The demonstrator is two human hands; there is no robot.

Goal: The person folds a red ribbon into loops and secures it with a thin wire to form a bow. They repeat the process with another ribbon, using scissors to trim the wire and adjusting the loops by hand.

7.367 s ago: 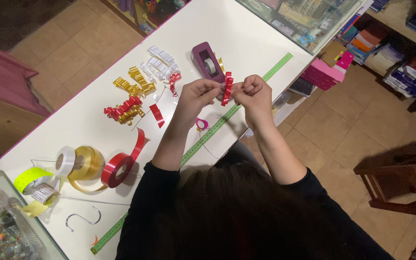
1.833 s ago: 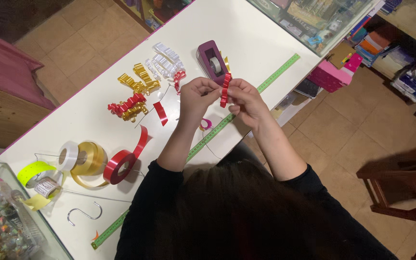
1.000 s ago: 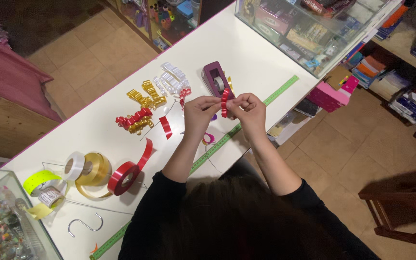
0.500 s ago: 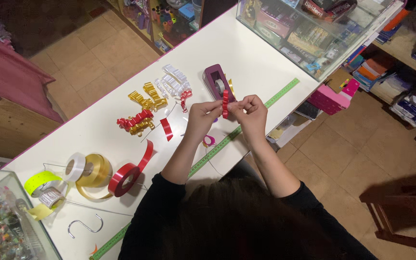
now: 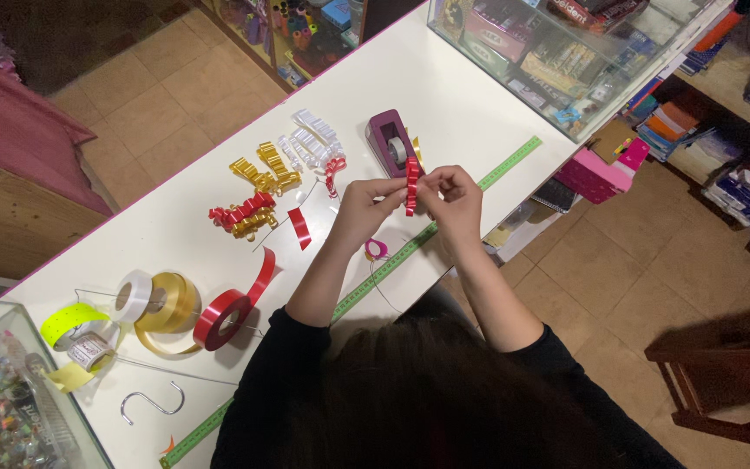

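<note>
Head view: left hand (image 5: 365, 207), right hand (image 5: 450, 196) raised, pinching red ribbon bow (image 5: 411, 183)

Boxed goods behind glass, as I see them from the head camera.
In the glass case (image 5: 566, 78) at the counter's far end lie flat packets in dark red, green and yellow. A bright pink box (image 5: 599, 174) stands just below the counter edge. Stacked coloured packages (image 5: 696, 130) fill the shelves at right. A yellow label roll (image 5: 69, 320) lies at left.
</note>
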